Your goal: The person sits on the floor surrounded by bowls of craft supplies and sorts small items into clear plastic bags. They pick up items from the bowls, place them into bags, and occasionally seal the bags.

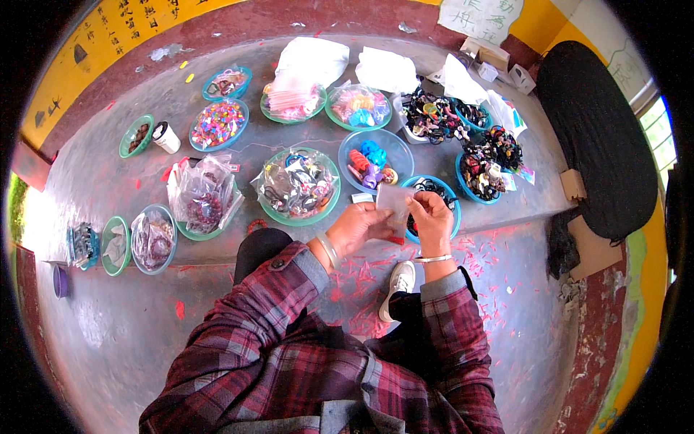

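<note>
Left hand (353,230) and right hand (434,226), fingers closed, pinched a small clear plastic bag (392,205) over the left side of the blue basin (457,215), apparently gripping opposite edges to keep it taut.

Makeshift workspace: plastic basins (400,144) of trinkets (219,123) on concrete platform (108,173).

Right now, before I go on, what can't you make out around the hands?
Head view: contents of the small clear bag, too small to tell, partly covered by fingers.
Head view: grip of the left hand; the back of the hand hides the palm.
Head view: some of what lies in the blue basin, hidden behind the right hand.
</note>
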Demonstrator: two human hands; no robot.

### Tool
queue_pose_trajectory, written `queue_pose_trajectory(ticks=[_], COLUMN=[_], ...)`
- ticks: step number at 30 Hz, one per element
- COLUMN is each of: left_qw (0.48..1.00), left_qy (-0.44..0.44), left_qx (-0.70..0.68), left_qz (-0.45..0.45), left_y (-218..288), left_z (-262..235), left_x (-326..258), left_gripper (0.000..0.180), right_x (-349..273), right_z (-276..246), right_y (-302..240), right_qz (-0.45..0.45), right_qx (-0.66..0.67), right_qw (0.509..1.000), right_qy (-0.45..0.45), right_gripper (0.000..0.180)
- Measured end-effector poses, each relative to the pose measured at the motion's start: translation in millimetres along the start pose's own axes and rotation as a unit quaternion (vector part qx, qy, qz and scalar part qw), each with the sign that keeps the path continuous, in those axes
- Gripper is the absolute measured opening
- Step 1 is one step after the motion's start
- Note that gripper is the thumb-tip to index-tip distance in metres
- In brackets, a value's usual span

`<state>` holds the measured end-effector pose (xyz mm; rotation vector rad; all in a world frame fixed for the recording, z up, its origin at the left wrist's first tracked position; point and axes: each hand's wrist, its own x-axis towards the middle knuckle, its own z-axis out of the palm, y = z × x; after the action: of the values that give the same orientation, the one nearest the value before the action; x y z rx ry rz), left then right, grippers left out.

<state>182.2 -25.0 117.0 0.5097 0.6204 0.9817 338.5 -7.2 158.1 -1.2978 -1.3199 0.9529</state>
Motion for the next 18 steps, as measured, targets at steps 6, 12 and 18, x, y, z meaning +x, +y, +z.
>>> queue_pose_trajectory(ticks=[6,12,18], left_qw=[0.999,0.999,0.999], left_qy=[0.031,0.027,0.037], left_qx=[0.032,0.018,0.014], left_qz=[0.004,0.011,0.015], left_y=[-1,0,1], left_z=[-2,0,2], left_x=[1,0,-2], left_gripper=[0.020,0.020,0.021], right_x=[-4,-6,-11], right_z=[2,5,10], right_y=[-4,-6,-19], right_qz=[-0.081,-0.117,-0.097], right_qx=[-0.195,-0.191,-0.158], right_qw=[0.978,0.975,0.983], right_qy=[0.001,0.005,0.015], right_gripper=[0.013,0.017,0.026])
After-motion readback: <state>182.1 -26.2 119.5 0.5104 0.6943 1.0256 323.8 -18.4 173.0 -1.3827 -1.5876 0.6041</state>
